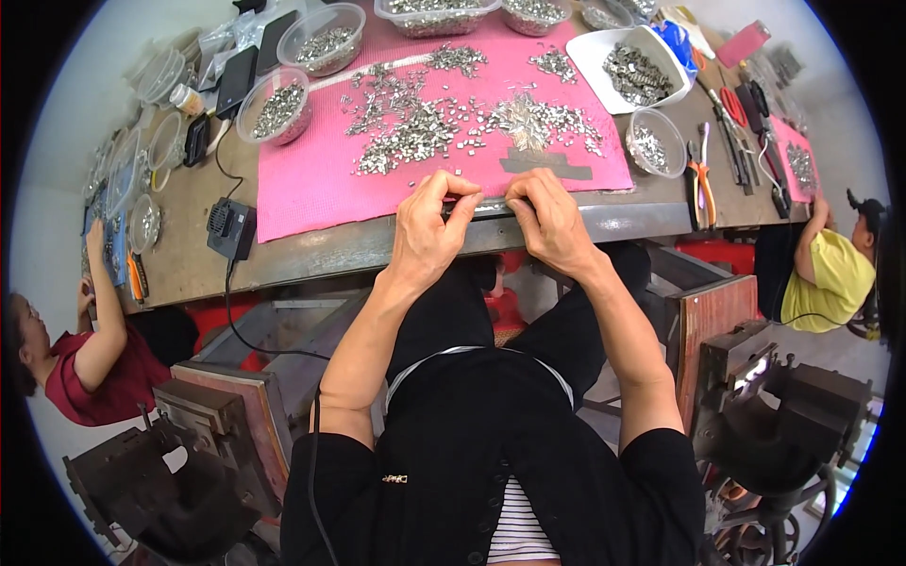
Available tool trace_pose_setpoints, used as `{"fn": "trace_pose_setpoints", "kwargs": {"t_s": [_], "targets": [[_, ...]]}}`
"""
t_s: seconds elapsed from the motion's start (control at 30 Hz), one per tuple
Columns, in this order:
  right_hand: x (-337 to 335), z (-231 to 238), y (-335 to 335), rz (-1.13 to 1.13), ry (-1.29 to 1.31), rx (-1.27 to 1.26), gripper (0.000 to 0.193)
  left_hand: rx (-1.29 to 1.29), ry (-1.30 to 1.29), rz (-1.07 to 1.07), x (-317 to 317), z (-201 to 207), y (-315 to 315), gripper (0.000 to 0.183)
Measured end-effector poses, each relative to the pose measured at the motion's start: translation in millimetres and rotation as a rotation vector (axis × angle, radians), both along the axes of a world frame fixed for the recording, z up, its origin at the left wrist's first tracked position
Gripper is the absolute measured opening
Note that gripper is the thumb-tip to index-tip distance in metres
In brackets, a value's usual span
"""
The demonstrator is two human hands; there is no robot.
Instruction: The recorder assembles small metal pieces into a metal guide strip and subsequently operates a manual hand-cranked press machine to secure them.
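At the front edge of the table, my left hand (pixel 425 231) and my right hand (pixel 557 224) face each other with fingers closed in pinches. A thin metallic strip (pixel 490 207) stretches between the fingertips, one end in each hand; its ends and finer details are hidden. Just beyond lies a pink mat (pixel 293 193) strewn with small shiny metal pieces (pixel 411 141). Close to my right fingertips rests a flat grey piece (pixel 557 170), with a fan of thin metal bits above it.
Tubs of metal pieces (pixel 274 113) (pixel 656 141) and a white tray (pixel 587 71) border the mat. Orange-handled pliers (pixel 703 184) lie right; a black adapter (pixel 230 228) with cable sits left. One person (pixel 94 358) works at left, another (pixel 830 274) at right.
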State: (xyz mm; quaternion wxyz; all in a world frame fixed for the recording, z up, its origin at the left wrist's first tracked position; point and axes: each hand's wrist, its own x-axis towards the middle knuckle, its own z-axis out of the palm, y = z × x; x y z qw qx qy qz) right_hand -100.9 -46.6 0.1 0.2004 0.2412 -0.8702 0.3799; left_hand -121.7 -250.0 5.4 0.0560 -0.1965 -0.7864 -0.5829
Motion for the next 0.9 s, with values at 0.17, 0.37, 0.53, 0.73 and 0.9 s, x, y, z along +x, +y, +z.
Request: {"fn": "trace_pose_setpoints", "kwargs": {"t_s": [0.17, 0.37, 0.53, 0.73, 0.9], "targets": [[2, 1, -3, -0.026, 0.070, 0.104, 0.016, -0.018, 0.049, -0.002, 0, -2, 0, 0.010], [6, 5, -5, -0.040, 0.251, 0.342, 0.019, -0.134, 0.147, -0.022, -1, -4, 6, 0.007], [6, 2, 1, -0.060, 0.161, 0.126, 0.017, -0.184, 0.214, -0.029, 1, -9, 11, 0.007], [10, -9, 11, -0.239, -0.211, -0.334, 0.013, -0.245, 0.338, 0.001, 0, -12, 18, 0.006], [9, -13, 10, -0.247, -0.154, -0.256, 0.013, -0.247, 0.380, 0.032, 0, -12, 19, 0.006]]}}
